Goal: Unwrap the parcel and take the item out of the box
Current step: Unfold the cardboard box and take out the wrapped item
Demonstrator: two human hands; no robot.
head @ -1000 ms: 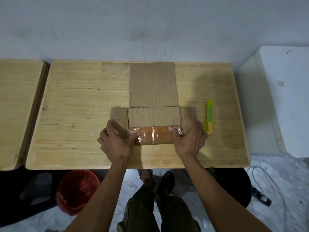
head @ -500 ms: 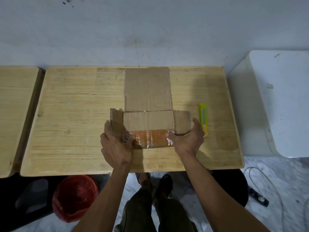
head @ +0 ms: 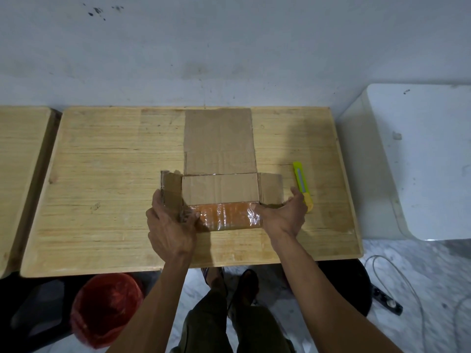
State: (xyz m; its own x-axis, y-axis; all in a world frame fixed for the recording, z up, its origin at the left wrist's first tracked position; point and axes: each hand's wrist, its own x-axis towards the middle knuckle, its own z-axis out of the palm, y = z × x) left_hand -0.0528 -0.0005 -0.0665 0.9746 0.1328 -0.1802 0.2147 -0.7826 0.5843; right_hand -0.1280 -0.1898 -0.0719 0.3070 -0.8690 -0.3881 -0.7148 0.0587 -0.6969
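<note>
A brown cardboard box (head: 219,154) lies unfolded flat on the wooden table (head: 102,189), its long flap reaching to the far edge. At its near end rests an orange item (head: 225,215) wrapped in clear plastic film. My left hand (head: 170,225) grips the item's left end, the fingers also over the left side flap. My right hand (head: 283,217) holds the item's right end, with its thumb on the film and the fingers spread by the right side flap.
A yellow utility knife (head: 302,186) lies on the table just right of my right hand. A second wooden table (head: 20,174) adjoins on the left. A white cabinet (head: 418,159) stands on the right. A red bin (head: 107,309) sits under the table's near edge.
Both hands have kept hold of the wrapped item's ends, and the right fingers have spread wider toward the knife. The camera view has shifted a little, moving the table lower in the view.
</note>
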